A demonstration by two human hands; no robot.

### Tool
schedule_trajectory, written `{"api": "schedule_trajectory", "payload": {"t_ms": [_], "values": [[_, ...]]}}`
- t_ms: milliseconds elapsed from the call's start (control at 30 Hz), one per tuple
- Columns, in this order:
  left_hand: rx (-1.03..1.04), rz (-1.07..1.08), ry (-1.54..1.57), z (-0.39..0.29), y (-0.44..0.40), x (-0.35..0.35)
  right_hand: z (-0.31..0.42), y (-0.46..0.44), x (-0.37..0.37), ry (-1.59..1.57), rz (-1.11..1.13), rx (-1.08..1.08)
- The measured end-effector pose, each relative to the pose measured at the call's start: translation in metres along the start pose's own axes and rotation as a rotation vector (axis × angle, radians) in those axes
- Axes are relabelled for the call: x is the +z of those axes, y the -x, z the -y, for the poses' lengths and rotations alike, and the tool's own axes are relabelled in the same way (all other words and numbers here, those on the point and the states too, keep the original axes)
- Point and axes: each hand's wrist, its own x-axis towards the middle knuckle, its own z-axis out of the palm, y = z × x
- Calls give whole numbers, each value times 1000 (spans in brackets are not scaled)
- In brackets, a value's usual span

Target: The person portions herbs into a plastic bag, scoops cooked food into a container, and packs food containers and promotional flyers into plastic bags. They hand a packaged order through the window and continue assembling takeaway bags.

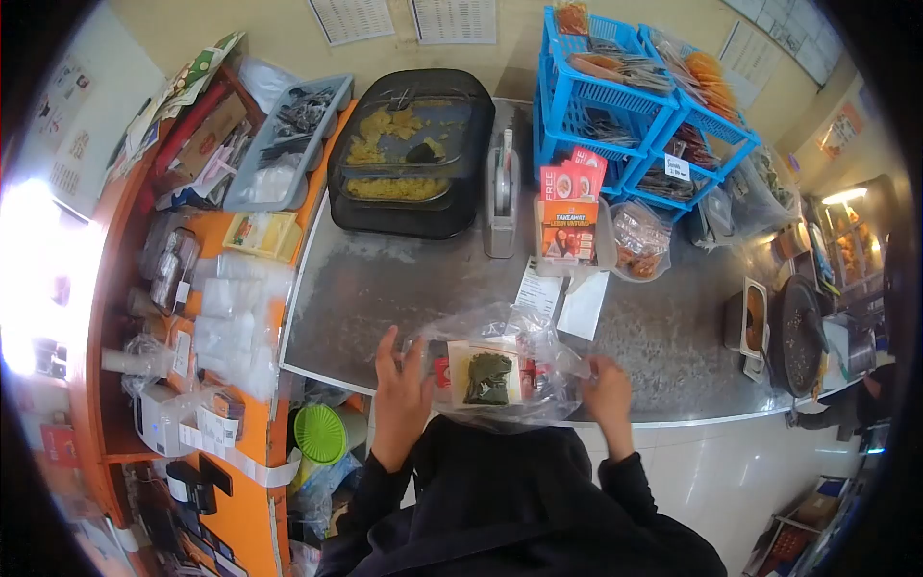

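Observation:
A clear plastic bag (553, 351) lies with its mouth spread at the near edge of the metal counter. Inside it sits a pale box (456, 358) with a small packet of dark green leafy food (489, 378) on top; red printed pieces show on both sides. My left hand (402, 394) is at the bag's left edge, fingers spread and fingertips close to the plastic. On the opposite side, my right hand (608, 392) has its fingers closed on the bag's right edge.
Receipts (538, 288) and a white paper slip (583, 305) lie behind the bag. Farther back stand a tub of leaflets (574, 231), blue stacked baskets (601, 87) and a black tray of yellow food (399, 226). An orange shelf (245, 490) with plastic bags is at left.

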Motion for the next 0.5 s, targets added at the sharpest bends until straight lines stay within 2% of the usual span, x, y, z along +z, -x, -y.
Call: {"api": "schedule_trajectory", "payload": {"t_ms": [67, 167, 267, 367, 400, 500], "values": [[-117, 87, -5, 0, 0, -8, -9, -7, -29, -298, 281, 37], [-110, 68, -144, -9, -4, -26, 19, -18, -91, -259, 315, -92], [26, -120, -74, -16, -5, -49, 48, -27, -144, -378, 377, -143], [88, -270, 68, -38, -14, -73, 65, -30, -164, -679, 293, -295], [78, -303, 42, -45, -14, -80, 66, -31, -165, -791, 362, -297], [20, -336, 270, -46, -9, -79, 83, -31, -149, -1078, 471, -338]]}}
